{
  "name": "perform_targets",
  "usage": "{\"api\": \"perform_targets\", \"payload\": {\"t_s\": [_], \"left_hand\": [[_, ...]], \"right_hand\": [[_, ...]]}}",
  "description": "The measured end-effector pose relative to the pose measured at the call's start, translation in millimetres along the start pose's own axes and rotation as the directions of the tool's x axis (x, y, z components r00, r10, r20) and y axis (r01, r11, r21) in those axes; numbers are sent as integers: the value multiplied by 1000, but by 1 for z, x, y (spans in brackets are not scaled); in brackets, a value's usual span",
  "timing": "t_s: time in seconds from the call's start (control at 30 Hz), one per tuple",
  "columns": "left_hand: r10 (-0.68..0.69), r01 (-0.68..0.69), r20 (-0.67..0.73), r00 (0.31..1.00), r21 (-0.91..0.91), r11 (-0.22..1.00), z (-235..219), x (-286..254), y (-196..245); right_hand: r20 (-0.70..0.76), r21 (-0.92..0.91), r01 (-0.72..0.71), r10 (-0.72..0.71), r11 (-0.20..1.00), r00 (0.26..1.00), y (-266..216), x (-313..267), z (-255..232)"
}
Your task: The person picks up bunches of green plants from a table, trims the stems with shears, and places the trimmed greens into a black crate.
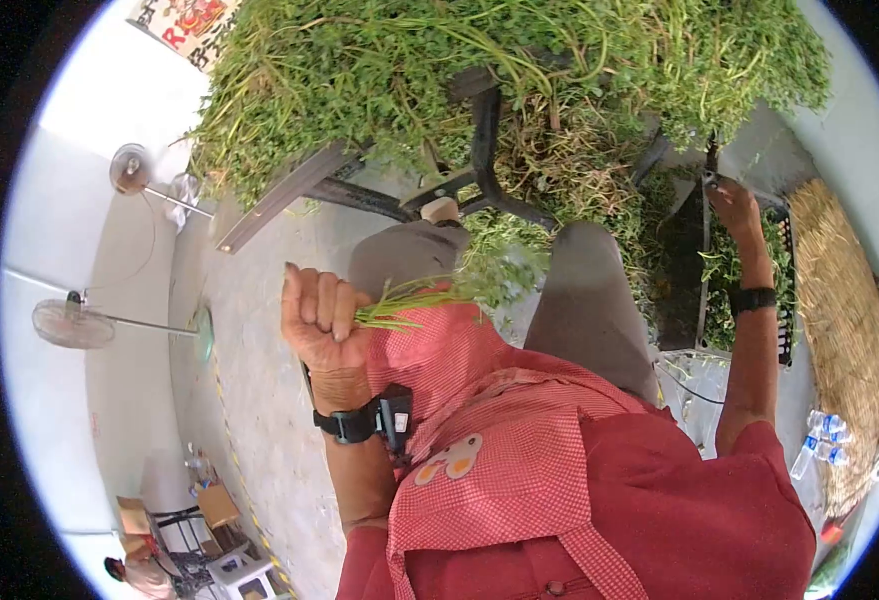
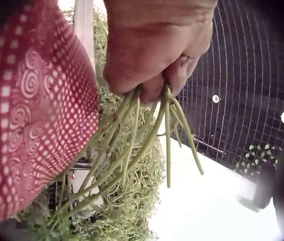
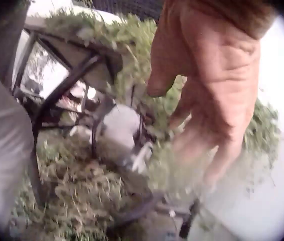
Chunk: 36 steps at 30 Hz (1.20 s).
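Observation:
In the head view my left hand point(image 1: 321, 318) grips a small bunch of green leafy stems point(image 1: 399, 305) in front of the apron. The left wrist view shows the stem ends point(image 2: 168, 145) poking out below the curled fingers. My right hand point(image 1: 734, 208) is out to the side, at the far end of a black crate point(image 1: 785, 300) with loose greens point(image 1: 724, 280) in it. In the right wrist view this hand's fingers point(image 3: 194, 145) reach downward, slightly bent and blurred, with nothing seen held between them.
A table heaped with leafy greens point(image 1: 359, 80) stands in front of my knees. More cut stems point(image 1: 559, 150) lie piled beneath it. A rolled straw mat point(image 1: 834, 310) and plastic bottles point(image 1: 821, 440) are at the right. Standing fans point(image 1: 74, 323) are at the left.

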<state>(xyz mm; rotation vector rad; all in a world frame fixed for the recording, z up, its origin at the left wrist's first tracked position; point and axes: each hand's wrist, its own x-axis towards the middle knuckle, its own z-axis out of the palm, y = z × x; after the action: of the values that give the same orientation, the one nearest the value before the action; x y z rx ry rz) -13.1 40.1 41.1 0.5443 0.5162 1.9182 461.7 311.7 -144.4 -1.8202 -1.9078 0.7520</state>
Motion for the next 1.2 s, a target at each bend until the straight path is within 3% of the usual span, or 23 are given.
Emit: {"api": "perform_targets", "payload": {"t_s": [0.03, 0.07, 0.1, 0.13, 0.2, 0.27, 0.33, 0.43, 0.47, 0.53, 0.57, 0.6, 0.67, 0.7, 0.73, 0.77, 0.8, 0.87, 0.9, 0.97, 1.07, 1.13, 1.2], "left_hand": [[-29, 27, 57, 998, 33, 999, 3, 0, 0], [-23, 21, 55, 998, 39, 999, 5, -1, 1], [-74, 67, 127, 989, 55, 996, 6, -1, 2], [-126, 114, 195, 973, 73, 991, 7, -2, 3], [-129, 117, 205, 970, 69, 991, 6, -5, 5], [-173, 149, 331, 928, 95, 984, 6, -6, 5], [-143, 106, 299, 944, 136, 985, 8, -7, 3], [-80, 27, 254, 964, 207, 978, 10, -8, 0], [-54, -6, 248, 967, 235, 972, 10, -8, 0], [-103, 52, 293, 950, 174, 983, 4, -7, 0], [-37, -16, 232, 972, 223, 975, 5, -6, -5], [30, -78, 172, 985, 276, 958, 7, -5, -7], [65, -119, 199, 978, 274, 954, 8, -2, -13], [126, -114, -15, 992, 319, 941, 17, -3, -22], [190, -99, -229, 955, 358, 929, 22, -5, -25], [175, -97, -161, 971, 405, 909, 8, -6, -26], [190, -111, -162, 968, 401, 909, 3, -3, -27], [100, -80, -123, 987, 159, 984, -4, -2, -27], [82, -64, -150, 985, 123, 990, -2, -2, -24], [71, -69, -98, 993, 24, 997, -9, -1, -16], [22, -21, 4, 1000, -141, 990, -18, -1, -12], [-6, 17, 53, 999, -203, 979, -20, 0, -11], [-14, 29, 75, 997, -208, 978, -22, -1, -11]], "right_hand": [[6, 6, 8, -8, 1000, 1000, -41, -12, 4], [-3, 504, 194, -223, 842, 975, -97, -34, 14], [-116, 856, 292, -392, 426, 913, -152, -52, 18], [-79, 536, 562, -625, 630, 776, -201, -63, 13], [134, 842, 315, -736, 438, 664, -282, -101, 14], [220, 889, 280, -874, 362, 434, -319, -120, 50], [402, 807, 363, -883, 466, 241, -345, -145, 67], [295, 794, 438, -898, 421, 327, -348, -172, 101], [300, 794, 439, -899, 420, 318, -348, -179, 102], [551, 747, 197, -757, 635, 352, -352, -191, 90], [496, 782, 147, -746, 606, 445, -352, -196, 95], [494, 780, 156, -749, 606, 442, -350, -196, 101], [222, 678, 495, -793, 543, 567, -350, -192, 110], [217, 674, 508, -801, 537, 559, -352, -192, 112], [70, 572, 636, -804, 518, 591, -357, -192, 113], [-79, 447, 741, -803, 501, 591, -361, -192, 115], [-75, 445, 749, -813, 491, 578, -366, -194, 115], [-214, 480, 771, -796, 418, 565, -373, -202, 119], [-208, 483, 775, -807, 407, 553, -374, -205, 119], [-74, 681, 607, -787, 409, 613, -370, -210, 114], [87, 736, 481, -772, 476, 630, -354, -200, 114], [24, 762, 481, -762, 433, 647, -347, -196, 117], [168, 783, 367, -739, 503, 653, -340, -190, 117]]}}
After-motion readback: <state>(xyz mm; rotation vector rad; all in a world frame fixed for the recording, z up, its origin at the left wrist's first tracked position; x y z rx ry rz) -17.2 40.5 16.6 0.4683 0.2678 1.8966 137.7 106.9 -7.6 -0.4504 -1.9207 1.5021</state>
